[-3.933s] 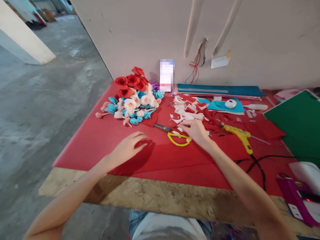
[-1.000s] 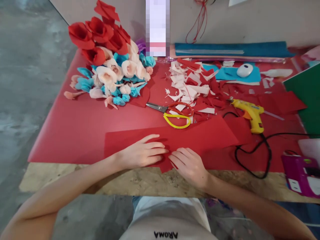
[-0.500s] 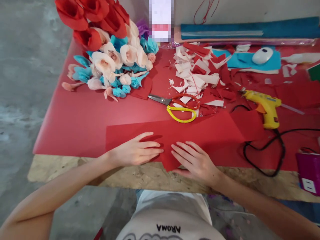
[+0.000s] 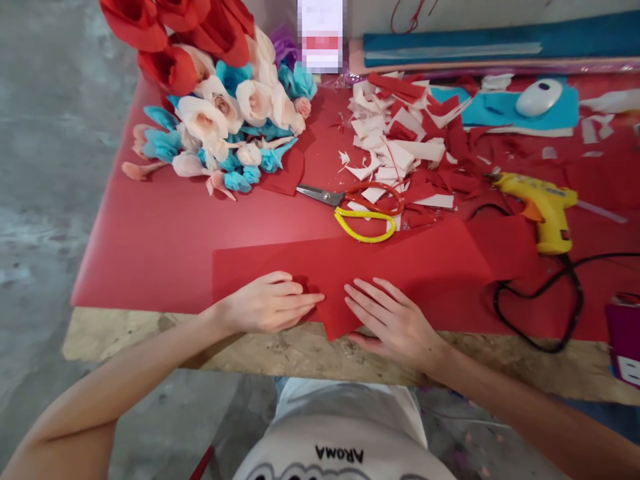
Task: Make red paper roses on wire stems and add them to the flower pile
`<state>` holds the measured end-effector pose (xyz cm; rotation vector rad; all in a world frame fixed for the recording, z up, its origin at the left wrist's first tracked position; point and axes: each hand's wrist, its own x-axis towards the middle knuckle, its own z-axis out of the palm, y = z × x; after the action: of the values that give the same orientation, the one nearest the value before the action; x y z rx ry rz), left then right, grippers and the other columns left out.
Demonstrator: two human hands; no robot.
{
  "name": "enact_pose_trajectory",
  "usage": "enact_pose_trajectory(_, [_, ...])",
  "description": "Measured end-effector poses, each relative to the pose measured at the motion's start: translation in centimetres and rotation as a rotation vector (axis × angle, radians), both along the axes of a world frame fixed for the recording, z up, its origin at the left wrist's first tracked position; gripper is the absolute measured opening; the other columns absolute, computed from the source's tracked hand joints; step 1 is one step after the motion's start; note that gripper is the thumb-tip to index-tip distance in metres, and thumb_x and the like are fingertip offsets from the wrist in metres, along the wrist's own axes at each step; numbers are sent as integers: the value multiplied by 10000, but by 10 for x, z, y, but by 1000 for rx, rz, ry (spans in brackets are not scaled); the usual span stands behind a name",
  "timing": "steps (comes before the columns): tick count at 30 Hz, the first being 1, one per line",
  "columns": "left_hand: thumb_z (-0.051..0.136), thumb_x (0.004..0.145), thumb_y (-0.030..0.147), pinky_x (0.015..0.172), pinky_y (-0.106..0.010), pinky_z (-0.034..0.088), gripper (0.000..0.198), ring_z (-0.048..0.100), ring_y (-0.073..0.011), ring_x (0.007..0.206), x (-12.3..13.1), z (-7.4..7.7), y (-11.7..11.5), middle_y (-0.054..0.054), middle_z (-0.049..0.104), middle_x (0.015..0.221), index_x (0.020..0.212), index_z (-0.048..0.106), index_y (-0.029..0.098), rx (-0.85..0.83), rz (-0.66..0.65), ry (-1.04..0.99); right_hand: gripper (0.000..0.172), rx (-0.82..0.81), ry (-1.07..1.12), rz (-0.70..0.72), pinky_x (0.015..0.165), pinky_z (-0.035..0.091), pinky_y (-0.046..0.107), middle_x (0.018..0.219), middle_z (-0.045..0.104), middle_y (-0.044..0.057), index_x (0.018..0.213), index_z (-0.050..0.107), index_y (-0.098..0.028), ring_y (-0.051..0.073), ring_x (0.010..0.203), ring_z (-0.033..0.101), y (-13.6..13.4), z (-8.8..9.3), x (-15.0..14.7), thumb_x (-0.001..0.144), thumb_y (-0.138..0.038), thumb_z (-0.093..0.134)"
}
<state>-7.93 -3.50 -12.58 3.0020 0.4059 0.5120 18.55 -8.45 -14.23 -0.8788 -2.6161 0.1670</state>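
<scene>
A long sheet of red paper [image 4: 400, 257] lies along the table's near side, with a folded flap [image 4: 336, 317] pointing toward me at its middle. My left hand [image 4: 270, 303] rests palm down on the sheet's left part. Its index finger reaches to the flap, the outer fingers are bent, and its thumb is hidden. On the flap's other side, my right hand [image 4: 387, 320] lies with spread fingers on the paper, thumb near the front edge. Just beyond the sheet are scissors [image 4: 345, 203] with one red and one yellow handle, blades pointing left.
Paper flowers [image 4: 215, 120] in red, white, blue and pink crowd the back left. Red and white scraps [image 4: 395, 147] lie behind the scissors. To the right are a yellow glue gun [image 4: 547, 207] with a black cord, and a white mouse [image 4: 539, 98]. A blurred phone-like screen [image 4: 321, 33] stands behind.
My left hand's outer fingers have bent inward from a straighter spread. My right hand stays nearly in place on the paper. The view has shifted slightly.
</scene>
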Motion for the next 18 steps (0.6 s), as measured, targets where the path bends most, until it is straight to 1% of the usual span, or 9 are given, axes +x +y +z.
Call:
enact_pose_trajectory(8, [523, 852, 205, 793, -282, 403, 157, 583, -118, 807, -3, 0, 1, -9, 690, 1106, 958, 637, 183, -21, -38, 42, 358, -14, -10, -4, 947, 473, 457, 1203, 620, 115, 1078, 636, -70, 259, 1129, 559, -2, -2, 0, 889, -333, 482])
enact_pose_trajectory(12, [515, 848, 204, 796, -281, 399, 136, 585, -121, 812, -3, 0, 1, -4, 685, 1116, 886, 645, 194, -34, -25, 56, 359, -30, 7, -13, 955, 464, 462, 1198, 623, 120, 1087, 632, -73, 263, 1146, 545, -2, -2, 0, 881, -332, 495])
enact_pose_trajectory(18, [486, 855, 192, 817, -275, 384, 157, 585, -113, 836, -2, 0, 0, 7, 683, 1121, 874, 641, 213, -53, -25, 51, 366, -44, 29, -27, 966, 447, 464, 1197, 621, 136, 1105, 623, -71, 261, 1157, 536, -2, -1, 0, 862, -326, 527])
